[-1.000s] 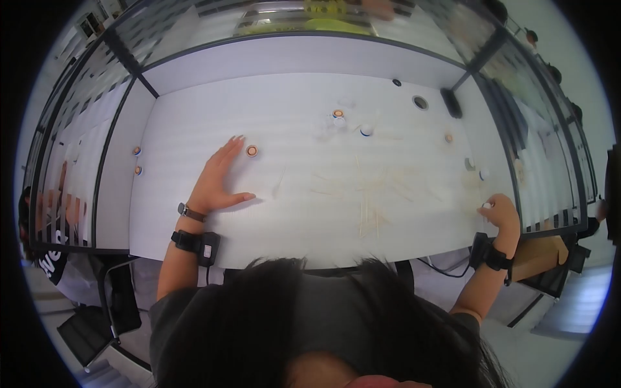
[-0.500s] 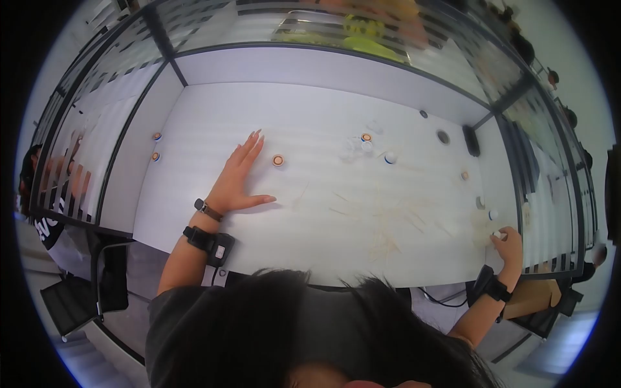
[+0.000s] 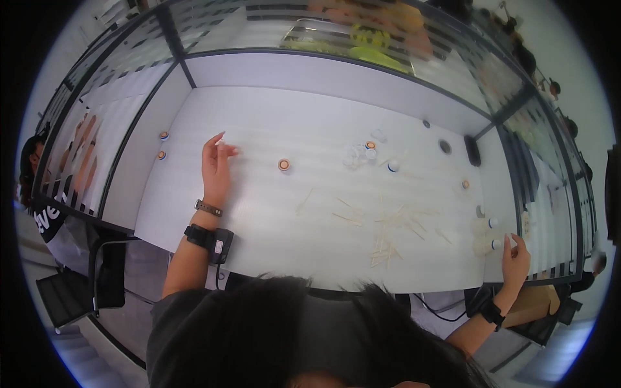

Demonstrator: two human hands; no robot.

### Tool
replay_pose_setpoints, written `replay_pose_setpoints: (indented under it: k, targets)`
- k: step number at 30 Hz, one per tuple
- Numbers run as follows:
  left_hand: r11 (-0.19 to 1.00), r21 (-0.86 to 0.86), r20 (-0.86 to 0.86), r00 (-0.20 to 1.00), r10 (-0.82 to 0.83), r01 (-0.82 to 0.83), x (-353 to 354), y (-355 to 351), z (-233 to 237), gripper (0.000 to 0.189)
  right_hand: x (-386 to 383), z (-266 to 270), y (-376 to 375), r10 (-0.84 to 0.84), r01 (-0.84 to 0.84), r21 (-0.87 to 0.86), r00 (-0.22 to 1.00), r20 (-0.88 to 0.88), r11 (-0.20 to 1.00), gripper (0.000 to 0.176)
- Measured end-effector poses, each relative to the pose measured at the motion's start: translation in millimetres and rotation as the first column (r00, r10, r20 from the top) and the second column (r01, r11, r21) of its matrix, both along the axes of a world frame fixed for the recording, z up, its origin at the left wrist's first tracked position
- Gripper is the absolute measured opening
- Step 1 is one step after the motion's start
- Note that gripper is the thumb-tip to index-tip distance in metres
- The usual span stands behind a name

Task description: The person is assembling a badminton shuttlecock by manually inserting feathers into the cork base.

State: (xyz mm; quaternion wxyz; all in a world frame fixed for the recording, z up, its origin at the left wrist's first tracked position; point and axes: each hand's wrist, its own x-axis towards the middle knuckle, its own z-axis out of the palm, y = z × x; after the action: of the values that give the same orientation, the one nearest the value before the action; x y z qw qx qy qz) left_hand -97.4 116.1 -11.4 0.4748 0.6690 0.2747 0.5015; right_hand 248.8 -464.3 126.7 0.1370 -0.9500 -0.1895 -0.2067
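Note:
My left hand (image 3: 217, 165) is raised over the left of the table, fingers loosely bent and apart. I see nothing held in it. To its right, a small round lid (image 3: 284, 165) with an orange-brown centre lies on the white table (image 3: 259, 239). At the right edge, my right hand (image 3: 515, 258) has its fingers apart, close beside a small clear jar with a white-and-blue lid (image 3: 497, 244). It seems to hold tan sticks. A similar jar's lid (image 3: 493, 223) shows just beyond it. Loose toothpicks (image 3: 388, 249) lie scattered in the right middle.
Several clear plastic pieces (image 3: 356, 156) lie together near a blue-rimmed lid (image 3: 392, 166). Two more lids (image 3: 162, 155) sit by the left wall. A black oblong object (image 3: 472, 150) rests against the right wall. Low panels (image 3: 336, 77) enclose the table; other people are beyond them.
My left hand has moved left, its spread fingers now bent. My right hand has let go of the jar's white lid and drawn slightly back; that jar now stands beside the other.

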Motion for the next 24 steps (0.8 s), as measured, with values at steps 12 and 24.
replay_pose_setpoints:
  k: [12,24]
  targets:
    - [0.978,-0.153,0.0,0.989,0.145,-0.144,-2,-2,6,0.041,-72,-5,98,0.579,-0.567,-0.121,0.783,0.227,0.815,0.024]
    - [0.985,-0.124,0.074,0.989,0.129,-0.119,-6,-1,7,0.05,-111,-85,133,0.691,-0.783,-0.142,0.606,-0.394,0.605,0.114]
